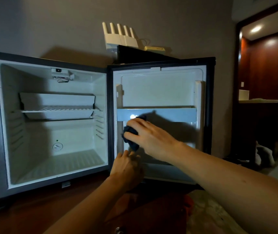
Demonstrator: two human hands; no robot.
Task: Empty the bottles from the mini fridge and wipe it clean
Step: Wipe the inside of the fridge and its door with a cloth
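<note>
The fridge (53,115) stands open with no bottles in view. The right hand (145,134) grips a dark cloth (131,134), pressing it to the door (160,92) lining below the rail (168,114). The left hand (126,166), fingers curled, seems to steady the door's lower edge; what it grips I cannot tell.

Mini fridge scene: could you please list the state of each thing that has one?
mini fridge: open, no bottles visible inside
fridge door: swung wide open
wire shelf: in place, bare
dark cloth: bunched, pressed on door's inner panel
right hand: holds the cloth
left hand: at door's lower edge, grip unclear
</note>
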